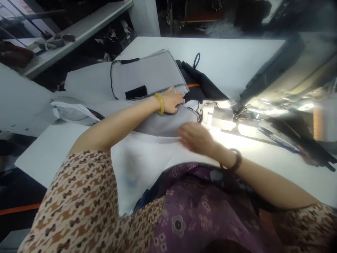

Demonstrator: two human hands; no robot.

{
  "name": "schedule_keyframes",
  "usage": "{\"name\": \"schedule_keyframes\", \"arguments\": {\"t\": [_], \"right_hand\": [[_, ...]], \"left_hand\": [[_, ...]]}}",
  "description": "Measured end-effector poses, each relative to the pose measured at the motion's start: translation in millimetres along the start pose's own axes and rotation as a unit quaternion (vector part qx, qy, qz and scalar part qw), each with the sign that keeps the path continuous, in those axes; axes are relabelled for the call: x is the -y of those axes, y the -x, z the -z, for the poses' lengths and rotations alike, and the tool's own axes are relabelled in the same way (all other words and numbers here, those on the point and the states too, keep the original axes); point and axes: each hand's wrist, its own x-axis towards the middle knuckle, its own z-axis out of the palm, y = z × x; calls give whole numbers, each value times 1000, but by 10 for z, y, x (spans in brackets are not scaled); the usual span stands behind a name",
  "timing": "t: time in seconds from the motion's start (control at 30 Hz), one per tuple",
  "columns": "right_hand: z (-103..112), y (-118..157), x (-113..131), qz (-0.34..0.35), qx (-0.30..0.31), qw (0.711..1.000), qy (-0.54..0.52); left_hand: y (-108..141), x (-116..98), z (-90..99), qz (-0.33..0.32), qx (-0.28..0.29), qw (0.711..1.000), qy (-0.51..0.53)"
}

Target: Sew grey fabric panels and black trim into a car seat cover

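A grey fabric piece with black edging and black patches (155, 75) lies across the white table, with black fabric (202, 86) and an orange strip beside it. My left hand (172, 100), below a yellow bangle, rests on the grey fabric with its fingers laid over it, close to the sewing machine. Nearer to me, my right hand (196, 138) is over the front edge of the grey fabric; motion smears its fingers, so I cannot tell whether they touch or hold it. The lit needle area of the sewing machine (223, 117) is just right of both hands.
The sewing machine's arm (273, 66) slants up at the right. On the white tabletop (250, 147) near it lie scissors or a similar blue-edged tool (281, 140), partly blurred. A shelf (79, 30) with cloth items stands at the back left.
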Motion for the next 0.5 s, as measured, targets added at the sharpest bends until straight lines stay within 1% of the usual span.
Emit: {"name": "schedule_keyframes", "arguments": {"t": [0.03,0.07,0.1,0.17,0.23,0.27,0.3,0.33,0.37,0.4,0.43,0.47,0.5], "right_hand": [[-78,-19,133,64,37,997,8],[-171,-35,261,108,65,992,9],[-268,-54,376,122,85,989,9],[-417,-107,541,98,112,989,2],[-427,-186,579,57,128,990,-20],[-371,-235,538,40,125,991,-36],[-280,-293,454,21,109,992,-53],[-168,-361,328,-6,77,995,-70],[-51,-440,166,-53,29,995,-84],[54,-532,-20,-117,-28,988,-97],[133,-633,-214,-188,-80,972,-115],[176,-740,-402,-272,-102,946,-146],[182,-850,-567,-356,-87,910,-194]], "left_hand": [[-37,30,-1,-13,8,999,-37],[-72,59,13,-23,12,998,-65],[-96,88,45,-28,10,996,-79],[-76,133,143,-28,-13,997,-72],[88,135,233,-10,-62,998,-28],[233,104,249,4,-93,996,-4],[415,41,234,16,-125,992,16],[625,-57,182,21,-148,988,26],[849,-189,92,7,-156,987,24],[1072,-349,-32,-23,-155,987,23],[1277,-525,-183,-40,-139,989,25],[1450,-703,-353,-66,-128,989,30],[1580,-866,-528,-90,-106,990,33]]}}
